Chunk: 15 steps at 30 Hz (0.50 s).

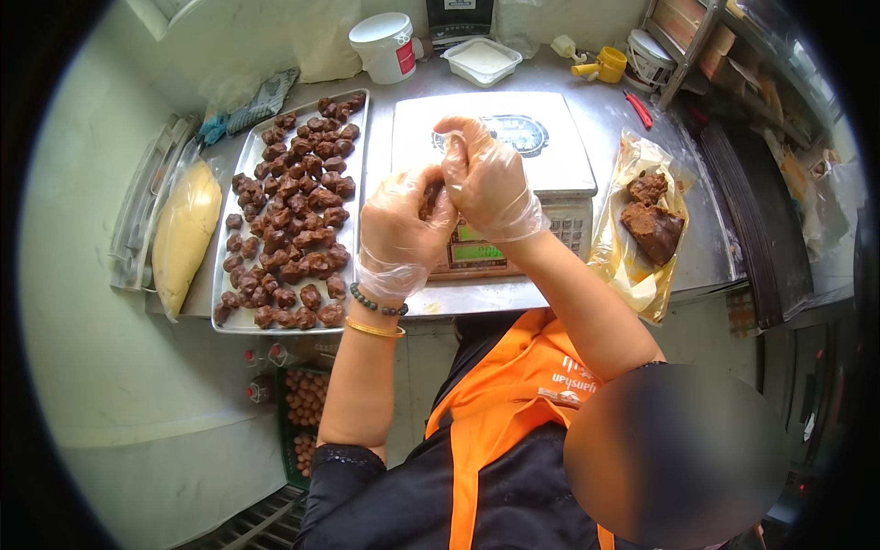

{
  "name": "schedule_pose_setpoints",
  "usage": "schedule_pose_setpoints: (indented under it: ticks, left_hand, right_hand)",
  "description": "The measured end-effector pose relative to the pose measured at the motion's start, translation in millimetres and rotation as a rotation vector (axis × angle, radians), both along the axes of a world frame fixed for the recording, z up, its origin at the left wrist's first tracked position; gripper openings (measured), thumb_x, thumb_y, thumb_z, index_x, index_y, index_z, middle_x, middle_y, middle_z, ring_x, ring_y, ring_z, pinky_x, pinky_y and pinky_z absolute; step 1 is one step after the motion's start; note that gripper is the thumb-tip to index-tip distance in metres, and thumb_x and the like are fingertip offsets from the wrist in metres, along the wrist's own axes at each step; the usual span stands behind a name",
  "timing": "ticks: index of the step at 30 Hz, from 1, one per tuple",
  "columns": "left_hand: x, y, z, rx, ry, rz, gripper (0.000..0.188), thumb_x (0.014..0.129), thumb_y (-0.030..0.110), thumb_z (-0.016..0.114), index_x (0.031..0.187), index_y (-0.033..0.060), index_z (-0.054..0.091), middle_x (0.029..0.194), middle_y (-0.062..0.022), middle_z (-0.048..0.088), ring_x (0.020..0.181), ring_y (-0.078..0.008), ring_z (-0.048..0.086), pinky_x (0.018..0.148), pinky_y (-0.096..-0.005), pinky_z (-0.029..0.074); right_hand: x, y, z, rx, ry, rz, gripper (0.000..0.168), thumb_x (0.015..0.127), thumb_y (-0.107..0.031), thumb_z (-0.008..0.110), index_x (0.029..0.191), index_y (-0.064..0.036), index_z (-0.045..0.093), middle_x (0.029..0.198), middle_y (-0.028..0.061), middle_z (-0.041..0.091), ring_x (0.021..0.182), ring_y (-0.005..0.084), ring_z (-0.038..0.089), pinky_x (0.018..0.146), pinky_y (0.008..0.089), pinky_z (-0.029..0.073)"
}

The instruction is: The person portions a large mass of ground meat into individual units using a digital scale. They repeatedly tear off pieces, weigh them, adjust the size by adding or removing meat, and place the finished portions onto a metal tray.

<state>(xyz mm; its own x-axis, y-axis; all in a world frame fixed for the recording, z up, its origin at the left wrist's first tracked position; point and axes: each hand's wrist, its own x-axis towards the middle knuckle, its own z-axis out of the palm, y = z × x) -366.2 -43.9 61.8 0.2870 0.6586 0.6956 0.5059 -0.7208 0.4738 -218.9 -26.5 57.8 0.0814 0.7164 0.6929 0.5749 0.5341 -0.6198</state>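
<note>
Both hands wear clear plastic gloves and meet above a digital weighing scale. My left hand [405,223] is closed around a piece of dark brown paste [431,199], mostly covered by its fingers. Against it is my right hand [489,182], fingers curled; whether anything sits inside them is hidden. The scale's white platform [564,158] lies beneath, its green display [478,252] partly behind my wrists. On the left, a metal tray [240,320] carries many brown paste lumps [295,213]. A larger brown paste block [653,234] rests on an opened yellowish wrapper [636,302] at right.
A plastic bag of pale yellow filling [187,237] lies left of the tray. Along the back stand a white bucket [383,51] and a plastic tub of white powder [482,60]. A red-handled cutter [638,110] and stacked dark trays [756,220] are at right.
</note>
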Motion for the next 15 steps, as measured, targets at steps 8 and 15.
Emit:
schedule_pose_setpoints:
  ticks: [8,15]
  left_hand:
    - [-30,20,-45,-0.943,-1.069,-0.314,0.027,0.101,0.014,0.069,0.124,-0.0003,0.065,0.096,-0.0051,0.067,0.079,-0.0086,0.061,0.058,-0.019,0.048]
    - [-44,24,-46,-1.072,-1.311,-0.388,0.02,0.104,0.026,0.065,0.106,0.0067,0.066,0.093,-0.0047,0.066,0.077,-0.0116,0.062,0.055,-0.0199,0.047]
  right_hand:
    - [85,49,-48,0.051,-0.761,-0.364,0.03,0.095,-0.031,0.071,0.112,-0.007,0.069,0.096,0.0134,0.073,0.081,0.0323,0.071,0.075,0.0443,0.055]
    - [37,61,-32,-0.32,-0.724,-0.057,0.042,0.093,-0.036,0.071,0.121,-0.006,0.066,0.11,0.016,0.072,0.107,0.0359,0.067,0.1,0.0477,0.048]
